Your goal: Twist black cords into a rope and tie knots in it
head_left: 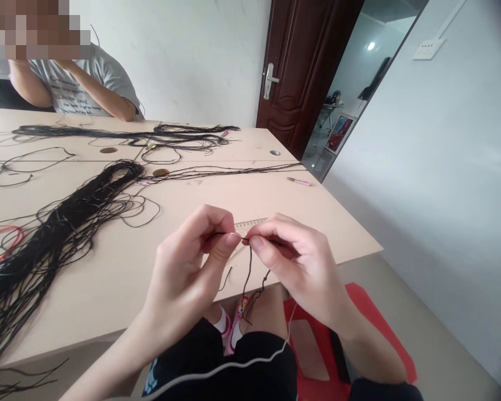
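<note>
"What lies nearest in the view?"

"Black shorts [254, 362] crossed by a white cord [234, 370] are seen at the bottom edge. A left hand [187, 267] and a right hand [303, 267] are held above them, just off the near edge of the counter [338, 236]."

"And how are the hands set?"

"Neither is spread. Both are closed into pinches, with a thin black cord [244, 239] gripped between thumb and fingers on each side. The two pinches are brought almost together near the middle of the frame."

"Which way does the cord lie?"

"Its held stretch is laid roughly level, running left to right between the hands, and neither hand can be called nearer to it. A hanging strand [247, 273] drops from between the pinches towards the lap, with a twisted length [256, 295] just to its right. Whether the two are joined cannot be told."

"What is laid out around them?"

"A ruler [250, 224] is seen just behind the hands. A large hank of black cords [54, 234] is sprawled across the left of the counter, and a second hank [121, 133] is stretched along its far side. Pink-handled scissors [299, 181] are lying towards the right. A co-worker's grey T-shirt [83, 89] is seen beyond the counter at the upper left."
</note>
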Demonstrator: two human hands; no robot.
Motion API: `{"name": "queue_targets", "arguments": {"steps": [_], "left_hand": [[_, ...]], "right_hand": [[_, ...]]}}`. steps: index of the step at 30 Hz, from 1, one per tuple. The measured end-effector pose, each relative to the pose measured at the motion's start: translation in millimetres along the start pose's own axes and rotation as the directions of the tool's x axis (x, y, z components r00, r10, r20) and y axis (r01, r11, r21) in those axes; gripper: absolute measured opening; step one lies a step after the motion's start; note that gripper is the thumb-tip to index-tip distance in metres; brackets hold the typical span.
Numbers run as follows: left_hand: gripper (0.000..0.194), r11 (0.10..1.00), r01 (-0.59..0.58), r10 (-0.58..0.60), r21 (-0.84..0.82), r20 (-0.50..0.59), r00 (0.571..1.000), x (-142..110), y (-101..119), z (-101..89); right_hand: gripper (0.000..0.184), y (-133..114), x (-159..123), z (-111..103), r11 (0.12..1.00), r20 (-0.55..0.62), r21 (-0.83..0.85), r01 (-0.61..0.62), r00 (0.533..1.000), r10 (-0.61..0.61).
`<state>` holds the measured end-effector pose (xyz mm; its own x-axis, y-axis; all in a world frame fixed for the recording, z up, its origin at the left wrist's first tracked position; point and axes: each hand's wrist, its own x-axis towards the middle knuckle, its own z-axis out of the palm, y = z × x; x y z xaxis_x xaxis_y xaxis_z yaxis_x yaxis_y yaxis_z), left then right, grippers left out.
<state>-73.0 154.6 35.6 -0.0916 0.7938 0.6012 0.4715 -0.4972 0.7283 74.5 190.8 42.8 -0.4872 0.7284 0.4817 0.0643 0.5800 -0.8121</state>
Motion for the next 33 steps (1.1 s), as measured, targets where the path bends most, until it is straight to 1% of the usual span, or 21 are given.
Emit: {"name": "queue_targets", "arguments": {"steps": [2,6,11,15,19,21,24,28,30,33], "left_hand": [[0.008,1.0,-0.026,0.026,0.012,-0.032,0.999,-1,-1,2.4],[0.007,0.998,-0.055,0.054,-0.013,-0.024,0.998,-1,-2,6.5],[0.01,0.999,-0.041,0.041,-0.013,-0.046,0.998,-1,-3,7.1],[0.011,0.999,-0.037,0.036,-0.013,-0.018,0.999,0,-4,6.1],[0.011,0.999,-0.043,0.043,-0.008,-0.024,0.999,1,-3,6.5],[0.01,0.999,-0.042,0.041,-0.008,-0.025,0.999,2,-3,6.5],[0.01,0.998,-0.056,0.056,-0.003,-0.016,0.998,1,-4,5.7],[0.011,0.992,-0.112,0.114,0.055,-0.033,0.993,-1,-9,4.4],[0.011,0.989,-0.129,0.133,0.073,-0.044,0.99,-2,-11,4.0],[0.011,0.995,-0.092,0.093,0.036,-0.051,0.994,-4,-12,2.8]], "right_hand": [[0.012,-1,0,0,1.0,0.009,0.012,-0.007,1.0,0.007],[0.014,-2,1,1,1.0,0.004,0.004,0.006,1.0,-0.006],[0.012,-1,1,-1,1.0,0.077,0.028,0.015,0.997,-0.017],[0.013,-1,0,-2,0.999,0.085,0.034,-0.015,0.996,0.012],[0.014,-3,-1,1,0.995,0.085,0.08,-0.055,0.995,0.048],[0.012,-2,-1,3,0.996,0.074,0.068,-0.057,0.996,0.052],[0.009,-1,0,4,1.0,0.056,0.014,-0.026,0.998,0.026],[0.011,-1,1,2,1.0,0.075,-0.013,0.026,0.997,-0.025],[0.011,0,0,0,1.0,0.088,-0.009,0.029,0.996,-0.028],[0.006,1,-1,-3,1.0,0.105,0.009,-0.008,0.994,0.007]]}}
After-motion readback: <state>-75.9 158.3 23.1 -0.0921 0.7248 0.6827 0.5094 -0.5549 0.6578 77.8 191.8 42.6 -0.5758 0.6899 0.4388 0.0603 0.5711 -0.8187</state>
